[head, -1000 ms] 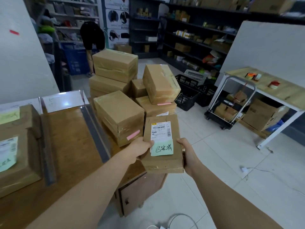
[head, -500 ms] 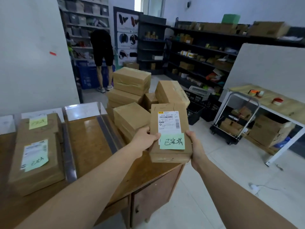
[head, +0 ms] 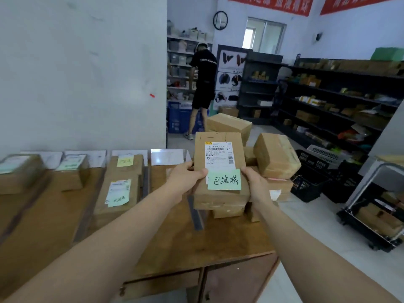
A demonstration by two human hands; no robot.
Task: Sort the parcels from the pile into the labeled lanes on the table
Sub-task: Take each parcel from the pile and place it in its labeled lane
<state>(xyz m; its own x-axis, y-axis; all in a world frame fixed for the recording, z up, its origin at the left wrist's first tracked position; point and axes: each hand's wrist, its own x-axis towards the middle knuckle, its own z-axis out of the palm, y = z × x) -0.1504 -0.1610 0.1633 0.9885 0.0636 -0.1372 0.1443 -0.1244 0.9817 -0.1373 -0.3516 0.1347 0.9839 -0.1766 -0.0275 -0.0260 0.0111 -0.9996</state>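
Cardboard parcel (head: 220, 171) is held up in front of the camera, above the far right end of the wooden worktop (head: 179, 243), with its labelled face turned toward the viewer. It is gripped from both sides: the left hand (head: 185, 179) is closed on its left edge with the thumb laid across the front, and the right hand (head: 255, 182) is closed on its right edge. Each grip is thus shut on the parcel. A white shipping label (head: 219, 155) with a barcode is stuck on the upper front, and a green sticky note (head: 224, 179) with handwritten characters is fixed just below it, overlapping the label's lower edge. Behind the held parcel, the pile of brown parcels (head: 275, 156) is seen stacked just beyond the right end of the worktop. On the worktop, lanes are marked off by dark strips (head: 196, 215), and white sheets (head: 168, 157) are laid at the far end of each lane. A parcel with a green note (head: 119, 193) is lying in the lane left of the hands, with another box (head: 127, 164) bearing a yellow note behind it. Two further parcels (head: 72, 171) are resting in lanes farther left, blurred. A person in black (head: 203, 84) is standing at the shelves (head: 181, 62) in the background.
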